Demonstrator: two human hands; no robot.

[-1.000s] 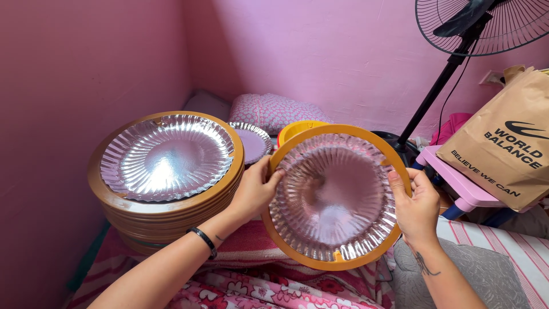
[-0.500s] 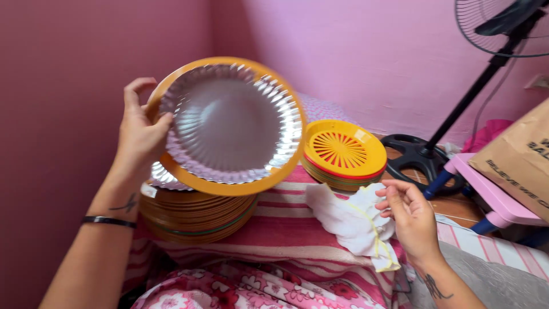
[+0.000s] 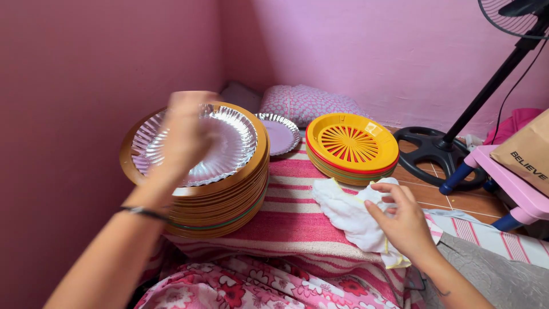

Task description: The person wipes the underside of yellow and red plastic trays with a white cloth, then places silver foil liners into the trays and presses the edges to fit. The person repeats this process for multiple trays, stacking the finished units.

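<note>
My left hand [image 3: 186, 134] is blurred with motion over a tall stack of orange plate holders [image 3: 220, 203] at the left; the top holder carries a silver foil plate [image 3: 229, 143]. Whether the hand still grips that holder I cannot tell. My right hand [image 3: 400, 220] rests on a crumpled white cloth [image 3: 349, 214] lying on the striped pink bedding, fingers curled onto it. Behind the cloth stands a lower stack of yellow slotted plate holders [image 3: 351, 143].
A loose foil plate [image 3: 280, 134] lies behind the tall stack, by a dotted pink pillow [image 3: 311, 103]. At the right are a standing fan's black base [image 3: 429, 149], a small pink stool [image 3: 509, 191] and a brown paper bag [image 3: 529, 151]. Pink walls close the corner.
The foil-lined holder I held up has gone down onto the tall left stack. My right hand has dropped onto the white cloth.
</note>
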